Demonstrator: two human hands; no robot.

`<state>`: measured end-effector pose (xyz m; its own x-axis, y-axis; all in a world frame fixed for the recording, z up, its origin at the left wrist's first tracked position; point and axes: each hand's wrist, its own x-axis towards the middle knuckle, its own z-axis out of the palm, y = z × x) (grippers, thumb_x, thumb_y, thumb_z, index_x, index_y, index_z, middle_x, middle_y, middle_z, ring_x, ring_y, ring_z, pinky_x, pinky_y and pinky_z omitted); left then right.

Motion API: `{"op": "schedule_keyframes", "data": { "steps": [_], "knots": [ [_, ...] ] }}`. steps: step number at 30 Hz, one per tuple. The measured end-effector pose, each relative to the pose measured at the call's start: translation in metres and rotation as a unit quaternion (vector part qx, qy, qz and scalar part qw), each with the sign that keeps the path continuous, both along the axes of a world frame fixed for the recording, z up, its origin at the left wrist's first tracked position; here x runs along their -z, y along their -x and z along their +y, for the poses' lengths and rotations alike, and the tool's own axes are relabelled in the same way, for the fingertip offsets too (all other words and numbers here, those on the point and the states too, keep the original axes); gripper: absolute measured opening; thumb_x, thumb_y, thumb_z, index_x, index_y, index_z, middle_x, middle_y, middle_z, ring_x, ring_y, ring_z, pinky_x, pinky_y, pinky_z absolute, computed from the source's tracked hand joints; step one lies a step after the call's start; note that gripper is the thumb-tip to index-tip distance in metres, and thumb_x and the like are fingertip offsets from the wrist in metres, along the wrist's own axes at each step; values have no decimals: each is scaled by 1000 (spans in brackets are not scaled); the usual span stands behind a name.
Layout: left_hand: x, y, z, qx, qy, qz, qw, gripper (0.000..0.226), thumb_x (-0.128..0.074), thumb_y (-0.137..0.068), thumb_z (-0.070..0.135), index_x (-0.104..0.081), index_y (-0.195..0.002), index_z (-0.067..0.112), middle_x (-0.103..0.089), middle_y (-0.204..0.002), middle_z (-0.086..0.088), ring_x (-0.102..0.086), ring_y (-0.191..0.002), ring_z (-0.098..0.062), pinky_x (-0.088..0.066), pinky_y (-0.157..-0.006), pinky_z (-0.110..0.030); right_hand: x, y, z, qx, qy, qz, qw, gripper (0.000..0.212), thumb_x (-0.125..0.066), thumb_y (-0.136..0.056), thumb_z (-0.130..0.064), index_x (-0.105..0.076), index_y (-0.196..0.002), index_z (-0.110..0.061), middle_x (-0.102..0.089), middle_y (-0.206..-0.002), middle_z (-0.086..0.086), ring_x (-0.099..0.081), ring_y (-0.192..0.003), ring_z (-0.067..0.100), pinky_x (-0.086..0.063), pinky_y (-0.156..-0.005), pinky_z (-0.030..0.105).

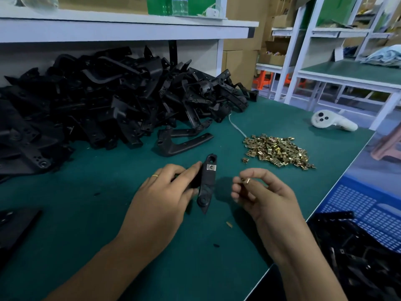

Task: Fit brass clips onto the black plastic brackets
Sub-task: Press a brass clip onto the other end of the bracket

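The left hand [165, 192] is gripping a bracket [207, 181] (one clip already on), while the right hand [258, 192] is pinching another clip [247, 180]; next, it probably needs lining up with the bracket.

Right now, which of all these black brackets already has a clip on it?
The black bracket gripped in the left hand: a metal clip sits near its upper end. No clip shows on the brackets in the pile.

On the table [108, 213], your clip pile [277, 152] is the landmark: the bracket heap [97, 101] lies to its left, the controller [333, 121] behind-right, and your hands [165, 198] before it.
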<state>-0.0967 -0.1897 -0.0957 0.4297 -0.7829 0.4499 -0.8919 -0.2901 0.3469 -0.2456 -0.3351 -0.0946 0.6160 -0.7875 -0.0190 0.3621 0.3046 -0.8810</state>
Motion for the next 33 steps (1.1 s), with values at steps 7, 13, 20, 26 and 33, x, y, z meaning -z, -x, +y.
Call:
{"op": "schedule_keyframes", "data": {
  "steps": [7,13,20,26,33],
  "knots": [
    [-1,-1,-2,-20,-8,13,1000,55,-48,-99,37,-46,-154,33,-53,-120,14,-49,-108,-12,-48,-85,-36,3,-9,5,-10,30,112,993,22,-49,-101,6,-67,-95,-5,-76,-82,8,-68,-69,18,-57,-61,27],
    [-1,-1,-1,-27,-14,19,999,54,-49,-100,36,-44,-154,37,-52,-120,15,-47,-109,-11,-46,-87,-35,-16,23,-6,-60,279,266,921,24,-56,-104,-11,-74,-94,-25,-75,-92,-3,-69,-87,16,-56,-80,26],
    [0,-1,-3,-29,-16,19,999,53,-56,-102,30,-46,-153,35,-54,-121,13,-48,-111,-13,-46,-90,-37,-43,61,-7,-208,405,420,785,18,-86,-78,-41,-74,-91,-45,-72,-86,-18,-66,-76,2,-52,-69,17],
    [1,-3,-2,-32,-23,23,999,53,-54,-103,32,-43,-154,38,-51,-122,15,-46,-110,-12,-46,-89,-37,-48,57,4,-226,429,484,728,28,-96,-65,-41,-75,-82,-45,-67,-89,-19,-64,-74,2,-51,-65,19],
    [1,-2,-1,-27,-18,25,999,53,-56,-102,31,-45,-153,35,-53,-119,14,-49,-111,-14,-47,-89,-38,-48,60,1,-225,422,503,720,26,-93,-69,-36,-70,-81,-37,-72,-73,-13,-66,-63,3,-50,-58,18]
  ]
}}
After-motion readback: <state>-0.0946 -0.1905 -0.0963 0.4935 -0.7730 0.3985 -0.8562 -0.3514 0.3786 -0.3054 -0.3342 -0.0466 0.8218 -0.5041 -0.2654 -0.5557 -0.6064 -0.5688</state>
